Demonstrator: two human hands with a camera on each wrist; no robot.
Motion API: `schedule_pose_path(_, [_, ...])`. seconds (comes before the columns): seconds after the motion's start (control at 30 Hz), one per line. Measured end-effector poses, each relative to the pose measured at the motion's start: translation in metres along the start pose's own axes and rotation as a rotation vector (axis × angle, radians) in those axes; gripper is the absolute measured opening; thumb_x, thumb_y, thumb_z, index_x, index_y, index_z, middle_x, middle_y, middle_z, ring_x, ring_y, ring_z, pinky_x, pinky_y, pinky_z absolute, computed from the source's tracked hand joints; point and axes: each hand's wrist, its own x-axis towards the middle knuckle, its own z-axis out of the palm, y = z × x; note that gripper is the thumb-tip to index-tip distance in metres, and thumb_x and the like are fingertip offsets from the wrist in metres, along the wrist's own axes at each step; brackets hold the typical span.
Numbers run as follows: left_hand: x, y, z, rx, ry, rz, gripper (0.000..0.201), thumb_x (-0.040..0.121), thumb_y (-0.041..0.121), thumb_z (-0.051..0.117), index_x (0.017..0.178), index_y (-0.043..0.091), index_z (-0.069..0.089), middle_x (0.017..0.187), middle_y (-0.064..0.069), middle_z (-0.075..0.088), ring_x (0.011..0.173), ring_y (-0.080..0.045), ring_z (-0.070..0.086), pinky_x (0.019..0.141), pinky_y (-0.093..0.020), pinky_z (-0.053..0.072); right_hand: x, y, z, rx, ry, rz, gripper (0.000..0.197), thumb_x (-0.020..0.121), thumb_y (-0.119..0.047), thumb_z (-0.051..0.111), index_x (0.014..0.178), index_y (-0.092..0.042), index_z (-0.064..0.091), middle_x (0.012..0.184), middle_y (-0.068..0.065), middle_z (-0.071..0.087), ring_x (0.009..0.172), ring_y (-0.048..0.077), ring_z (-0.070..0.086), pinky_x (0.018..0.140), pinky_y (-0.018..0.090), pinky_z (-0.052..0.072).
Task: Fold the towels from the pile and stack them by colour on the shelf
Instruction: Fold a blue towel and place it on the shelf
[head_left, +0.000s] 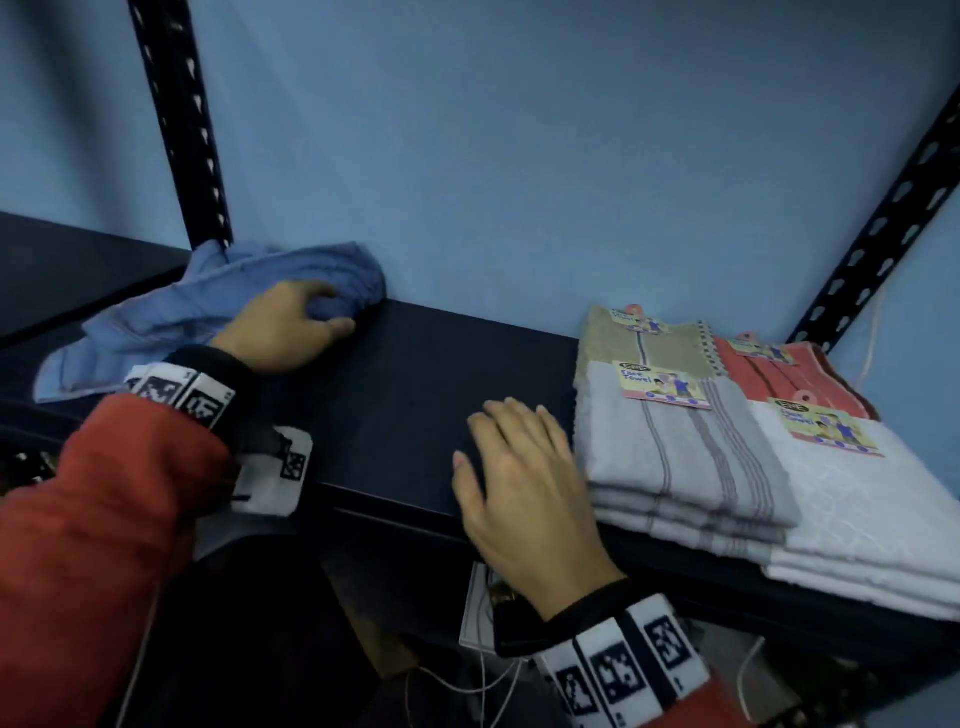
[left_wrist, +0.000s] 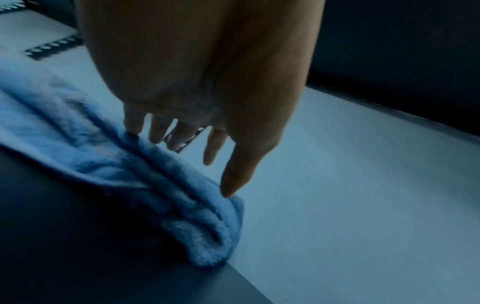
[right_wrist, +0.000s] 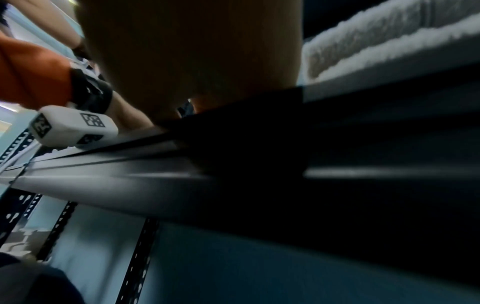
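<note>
the blue towel (head_left: 218, 306) lay crumpled at the left end of the dark shelf (head_left: 415, 374), pushed back against the blue wall (head_left: 519, 156) and the foot of a black slotted upright (head_left: 182, 130). it was unfolded, bunched into a thick roll at its right end with a flatter flap trailing toward the shelf's front left edge; in the left wrist view its pile looked soft and fluffy, gathered in long ridges (left_wrist: 145, 185). the left hand (head_left: 285, 332) rested on top of it, and the fingers (left_wrist: 213, 148) hung fairly straight with the tips touching the cloth, gripping nothing. the right hand (head_left: 524, 483) lay flat on the bare shelf, fingers spread and relaxed, empty, just beside a stack of grey striped towels (head_left: 685, 467). to the right of that sat a white stack (head_left: 872, 519), with a beige towel (head_left: 644, 343) and a red one (head_left: 779, 379) behind, each bearing a paper label. both wrists wore bands with black and white markers, over red sleeves (head_left: 104, 519).
</note>
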Motion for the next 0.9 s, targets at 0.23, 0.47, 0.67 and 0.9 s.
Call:
schedule_pose_path(0.23, [0.013, -0.057, -0.016, 0.151, 0.008, -0.297, 0.064, 0.090, 0.023, 0.074, 0.144, 0.003, 0.046, 0.138, -0.024, 0.055, 0.126, -0.041, 0.053, 0.107, -0.044, 0.042, -0.005, -0.004, 0.015, 0.073, -0.268, 0.110, 0.050, 0.106, -0.047, 0.028, 0.147, -0.021, 0.043, 0.159, -0.002, 0.036, 0.150, 0.014, 0.025, 0.123, 0.035, 0.019])
schedule_pose_path(0.47, [-0.003, -0.038, -0.005, 0.035, 0.135, -0.061, 0.023, 0.092, 0.027, 0.069, 0.073, 0.014, 0.063, 0.081, -0.018, 0.066, 0.088, -0.038, 0.063, 0.073, -0.034, 0.039, -0.008, -0.009, 0.017, 0.062, -0.221, 0.107, 0.065, 0.098, -0.051, 0.013, 0.142, -0.020, 0.049, 0.156, -0.001, 0.043, 0.148, 0.014, 0.031, 0.122, 0.035, 0.024])
schedule_pose_path(0.67, [-0.048, 0.039, 0.036, -0.068, 0.002, 0.383, 0.050, 0.097, 0.028, 0.063, 0.058, 0.021, 0.033, 0.068, -0.004, 0.043, 0.073, -0.025, 0.046, 0.069, -0.038, 0.035, -0.005, -0.007, 0.010, 0.321, -0.151, 0.197, 0.046, 0.102, -0.046, 0.045, 0.145, -0.028, 0.043, 0.147, -0.007, 0.051, 0.138, 0.011, 0.042, 0.112, 0.029, 0.033])
schedule_pose_path(0.9, [-0.091, 0.073, 0.059, -0.235, -0.361, 0.553, 0.032, 0.093, 0.045, 0.067, 0.097, 0.013, 0.063, 0.092, -0.002, 0.061, 0.083, -0.012, 0.058, 0.074, -0.026, 0.045, 0.001, 0.008, 0.004, 0.881, 0.110, 0.303, 0.032, 0.090, 0.001, 0.058, 0.113, -0.020, 0.065, 0.101, -0.005, 0.073, 0.097, 0.012, 0.069, 0.086, 0.031, 0.055])
